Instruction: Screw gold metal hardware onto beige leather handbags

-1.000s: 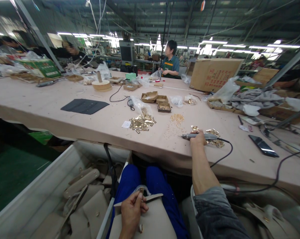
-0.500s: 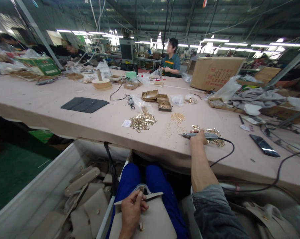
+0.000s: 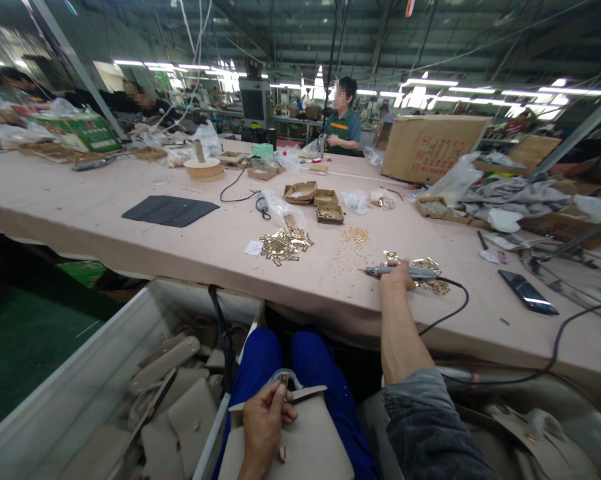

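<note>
On my lap lies a beige bag (image 3: 315,440) with a flap and a small clasp on its front. My left hand (image 3: 266,419) is closed at the bag's top edge, pinching a small metal-looking piece beside a clear handle loop (image 3: 291,379). Out on the table, my right hand (image 3: 399,275) grips a grey corded electric screwdriver (image 3: 423,273), its tip pointing left. Gold metal plates (image 3: 434,287) lie under and around that hand. Left of the tip are scattered tiny gold screws (image 3: 355,237). A larger heap of gold buckle plates (image 3: 283,245) sits further left.
A white bin (image 3: 130,333) holding beige bags stands at my left; more bags (image 3: 545,433) lie at my right. On the table are a dark flat panel (image 3: 170,210), a phone (image 3: 528,292), small cardboard trays (image 3: 300,193) and a big carton (image 3: 433,148). A co-worker (image 3: 344,120) is across the table.
</note>
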`<state>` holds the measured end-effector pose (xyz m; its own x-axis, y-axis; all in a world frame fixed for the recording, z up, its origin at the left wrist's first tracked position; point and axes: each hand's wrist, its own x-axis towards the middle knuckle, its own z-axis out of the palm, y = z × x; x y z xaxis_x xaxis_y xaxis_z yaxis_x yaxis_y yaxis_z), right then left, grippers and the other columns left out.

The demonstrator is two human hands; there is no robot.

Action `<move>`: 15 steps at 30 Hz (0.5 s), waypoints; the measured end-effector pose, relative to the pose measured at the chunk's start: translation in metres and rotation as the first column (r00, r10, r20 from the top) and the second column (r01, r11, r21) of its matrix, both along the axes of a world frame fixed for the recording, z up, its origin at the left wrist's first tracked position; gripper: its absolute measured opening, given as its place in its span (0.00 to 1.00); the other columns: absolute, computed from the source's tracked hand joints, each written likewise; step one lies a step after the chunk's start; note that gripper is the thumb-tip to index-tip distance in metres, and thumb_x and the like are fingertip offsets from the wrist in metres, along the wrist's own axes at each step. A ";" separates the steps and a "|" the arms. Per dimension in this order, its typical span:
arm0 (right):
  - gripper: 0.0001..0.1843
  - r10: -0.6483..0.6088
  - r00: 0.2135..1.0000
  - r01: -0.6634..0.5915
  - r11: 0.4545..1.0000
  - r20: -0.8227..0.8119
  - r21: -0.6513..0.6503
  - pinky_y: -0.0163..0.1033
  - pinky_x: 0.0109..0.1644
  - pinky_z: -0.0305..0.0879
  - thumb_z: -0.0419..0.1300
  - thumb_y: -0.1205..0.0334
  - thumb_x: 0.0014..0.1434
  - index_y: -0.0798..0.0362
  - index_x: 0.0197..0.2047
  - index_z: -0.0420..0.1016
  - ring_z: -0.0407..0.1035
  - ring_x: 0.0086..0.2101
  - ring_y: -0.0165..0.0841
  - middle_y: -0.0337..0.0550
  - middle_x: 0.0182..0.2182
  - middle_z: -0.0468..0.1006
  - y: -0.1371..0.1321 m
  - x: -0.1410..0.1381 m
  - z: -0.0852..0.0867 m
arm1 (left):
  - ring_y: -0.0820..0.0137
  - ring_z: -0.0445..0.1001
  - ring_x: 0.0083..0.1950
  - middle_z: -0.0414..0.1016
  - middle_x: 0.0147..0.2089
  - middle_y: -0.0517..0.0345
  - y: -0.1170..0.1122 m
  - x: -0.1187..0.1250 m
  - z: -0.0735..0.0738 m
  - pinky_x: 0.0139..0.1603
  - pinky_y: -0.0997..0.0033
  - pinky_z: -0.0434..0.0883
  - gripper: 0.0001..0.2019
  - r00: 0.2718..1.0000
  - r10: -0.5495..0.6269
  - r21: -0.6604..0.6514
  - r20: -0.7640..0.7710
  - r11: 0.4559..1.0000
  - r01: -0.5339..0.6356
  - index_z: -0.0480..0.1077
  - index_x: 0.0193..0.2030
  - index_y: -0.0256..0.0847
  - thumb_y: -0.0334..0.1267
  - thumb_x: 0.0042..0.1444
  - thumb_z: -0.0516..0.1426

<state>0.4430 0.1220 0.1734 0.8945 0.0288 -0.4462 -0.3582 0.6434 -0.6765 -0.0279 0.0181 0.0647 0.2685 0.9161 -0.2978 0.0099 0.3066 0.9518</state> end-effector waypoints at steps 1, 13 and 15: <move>0.19 -0.049 0.999 0.049 0.999 -0.005 -0.018 0.31 0.20 0.74 0.58 0.53 0.71 0.45 0.36 0.49 0.64 0.16 0.25 0.26 0.23 0.68 0.000 -0.001 0.000 | 0.67 0.76 0.19 0.78 0.21 0.52 0.000 0.000 0.000 0.20 0.74 0.75 0.28 1.000 0.001 0.002 0.005 1.000 -0.001 0.80 0.33 0.36 0.64 0.50 0.66; 0.13 -0.041 0.999 0.039 0.997 0.015 0.063 0.37 0.30 0.81 0.57 0.62 0.71 0.48 0.36 0.56 0.63 0.17 0.22 0.26 0.26 0.69 -0.023 -0.028 0.022 | 0.63 0.83 0.29 0.85 0.38 0.46 0.003 -0.002 -0.004 0.27 0.71 0.80 0.30 0.992 0.012 -0.059 0.123 0.998 -0.005 0.82 0.46 0.33 0.60 0.48 0.69; 0.11 -0.007 1.000 0.005 0.996 0.022 0.085 0.39 0.32 0.82 0.58 0.63 0.71 0.49 0.37 0.59 0.64 0.18 0.23 0.28 0.27 0.70 -0.031 -0.039 0.026 | 0.62 0.84 0.30 0.85 0.40 0.45 0.004 -0.002 -0.005 0.29 0.69 0.81 0.31 0.990 0.011 -0.067 0.140 0.998 -0.001 0.81 0.48 0.33 0.59 0.47 0.69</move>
<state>0.4040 0.0914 0.1998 0.9043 0.0604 -0.4226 -0.3397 0.7014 -0.6267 -0.0302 0.0219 0.0594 0.3066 0.8972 -0.3179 -0.1240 0.3688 0.9212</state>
